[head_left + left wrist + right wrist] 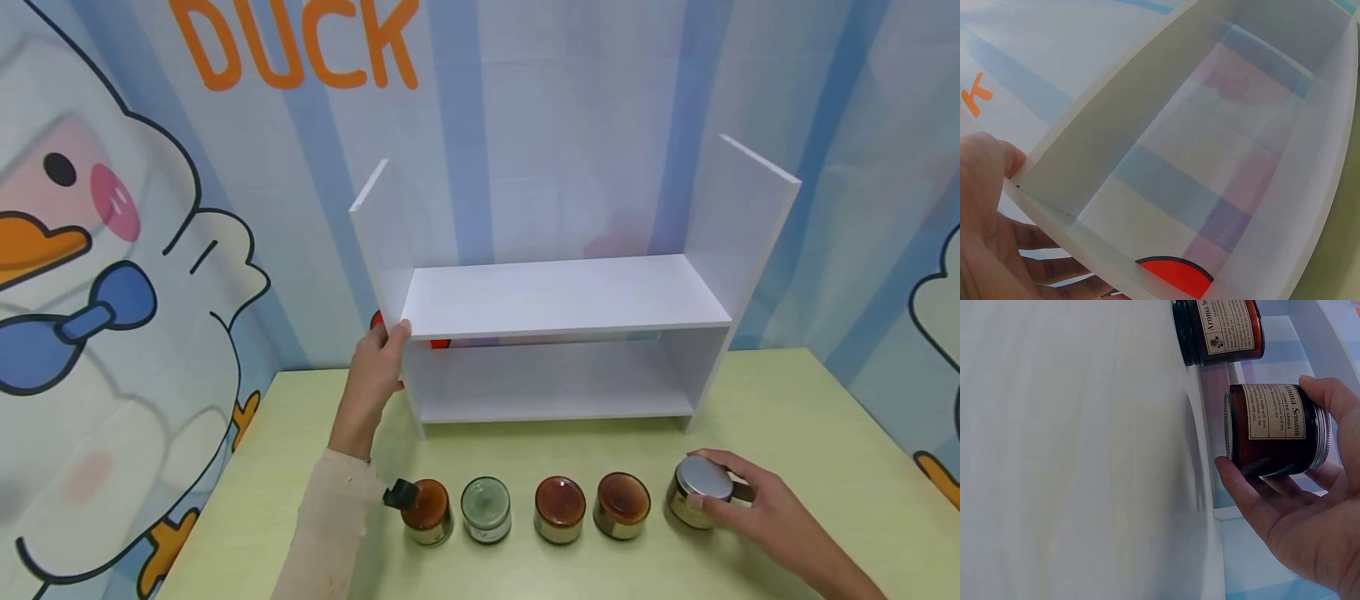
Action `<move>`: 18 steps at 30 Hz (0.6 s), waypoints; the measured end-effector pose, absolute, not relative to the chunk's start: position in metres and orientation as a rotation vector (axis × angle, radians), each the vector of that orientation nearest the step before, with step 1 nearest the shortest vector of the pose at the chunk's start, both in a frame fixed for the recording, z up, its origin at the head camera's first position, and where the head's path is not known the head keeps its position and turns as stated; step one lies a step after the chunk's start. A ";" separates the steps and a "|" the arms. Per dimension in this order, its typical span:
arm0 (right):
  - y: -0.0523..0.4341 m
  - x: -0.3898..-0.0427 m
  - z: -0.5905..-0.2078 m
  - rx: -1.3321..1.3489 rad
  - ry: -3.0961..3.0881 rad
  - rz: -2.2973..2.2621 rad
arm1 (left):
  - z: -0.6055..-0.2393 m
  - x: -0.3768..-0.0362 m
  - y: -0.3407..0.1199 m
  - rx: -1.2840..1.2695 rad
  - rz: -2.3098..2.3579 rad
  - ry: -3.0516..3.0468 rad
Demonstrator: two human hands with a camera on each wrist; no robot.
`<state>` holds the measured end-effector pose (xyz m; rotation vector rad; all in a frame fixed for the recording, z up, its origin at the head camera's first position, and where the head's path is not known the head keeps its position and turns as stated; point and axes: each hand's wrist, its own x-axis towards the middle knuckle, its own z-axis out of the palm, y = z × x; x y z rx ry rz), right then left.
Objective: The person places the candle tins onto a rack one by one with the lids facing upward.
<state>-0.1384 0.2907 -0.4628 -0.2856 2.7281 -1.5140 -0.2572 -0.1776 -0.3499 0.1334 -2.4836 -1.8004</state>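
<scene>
Candle jar [699, 493], amber glass, silver lid, cream label, sits at right end of bench [810, 417] row, right hand [757, 508] gripping it. Left hand [375, 367] clasps white shelf [555, 296] side panel; shelf compartments bare.

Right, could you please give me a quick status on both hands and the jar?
Left hand grips the white shelf side panel. Right hand grips the silver-lidded jar on the table. Four jars stand alongside, apart; nothing blocks.
</scene>
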 end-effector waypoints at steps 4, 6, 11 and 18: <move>0.290 -0.138 -0.464 -0.270 2.729 -1.530 | -0.350 -0.257 -0.178 0.129 -1.805 -2.483; 0.290 -0.138 -0.465 -0.252 2.724 -1.535 | -0.350 -0.257 -0.178 0.125 -1.809 -2.482; 0.291 -0.140 -0.465 -0.216 2.697 -1.551 | -0.350 -0.257 -0.178 0.122 -1.807 -2.484; 0.291 -0.140 -0.464 -0.227 2.711 -1.541 | -0.350 -0.257 -0.178 0.116 -1.797 -2.481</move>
